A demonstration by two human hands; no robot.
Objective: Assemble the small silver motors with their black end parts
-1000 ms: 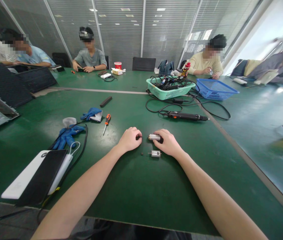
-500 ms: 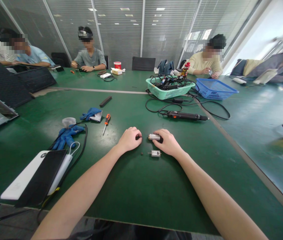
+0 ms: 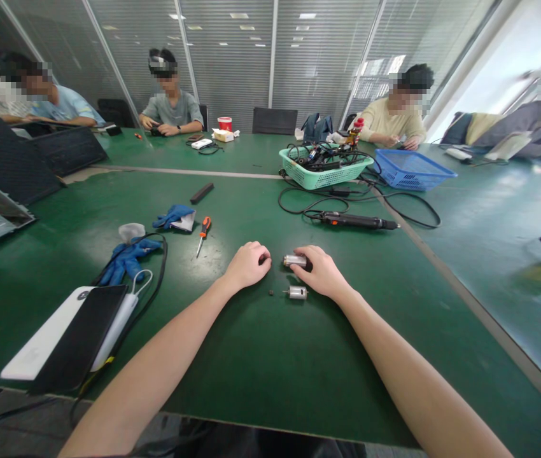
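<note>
My right hand [image 3: 317, 270] is wrapped round a silver metal cylinder [image 3: 294, 261] lying level on the green table [image 3: 270, 356]; its right end is hidden by my fingers. Across a small gap, my left hand [image 3: 250, 264] rests on the tabletop with its fingers curled; whether anything sits inside them is hidden. Just below my right hand lies a small silver electric motor [image 3: 298, 292], its thin shaft pointing left. A tiny dark piece [image 3: 271, 292] sits beside the shaft's tip.
Ahead left are an orange-handled screwdriver [image 3: 204, 235], blue gloves [image 3: 130, 261] and a black bar [image 3: 202, 193]. A corded electric screwdriver [image 3: 359, 221] lies ahead right, before a green basket [image 3: 325, 178] of cables and a blue basket [image 3: 414, 172]. Phone-like slabs [image 3: 79, 337] lie near left. Several people sit around.
My hands hold nearly the same place; the left fingers look slightly more closed. Across the table, the person in grey has brought their hands closer together.
</note>
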